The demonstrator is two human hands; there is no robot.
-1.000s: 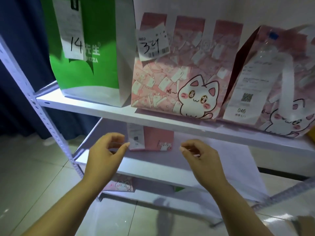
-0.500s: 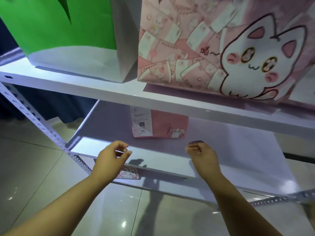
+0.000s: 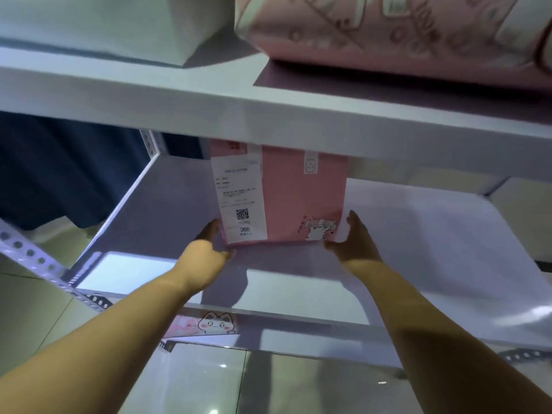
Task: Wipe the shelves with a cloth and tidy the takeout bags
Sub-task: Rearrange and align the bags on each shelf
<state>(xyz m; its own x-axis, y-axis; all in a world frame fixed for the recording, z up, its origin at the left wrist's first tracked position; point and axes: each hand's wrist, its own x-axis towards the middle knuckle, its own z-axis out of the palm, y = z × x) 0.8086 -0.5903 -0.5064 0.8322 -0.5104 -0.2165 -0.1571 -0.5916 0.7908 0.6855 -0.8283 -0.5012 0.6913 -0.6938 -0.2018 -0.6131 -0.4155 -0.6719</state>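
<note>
A small pink takeout bag with a white receipt marked 366 stands upright at the back of the middle shelf. My left hand reaches to the bag's lower left corner, fingers stretched along its side and touching it. My right hand is at the bag's lower right corner, fingers straight and apart, thumb close to the bag's base. Neither hand has closed around the bag. No cloth is in view.
The upper shelf hangs close above the bag and carries a white-bottomed bag and a pink patterned bag. A cat-print bag shows on the lowest shelf. A perforated metal upright runs at the left, over a tiled floor.
My view has dropped and moved closer to the middle shelf. Both hands have opened from loose fists and reached forward to either side of the small pink bag.
</note>
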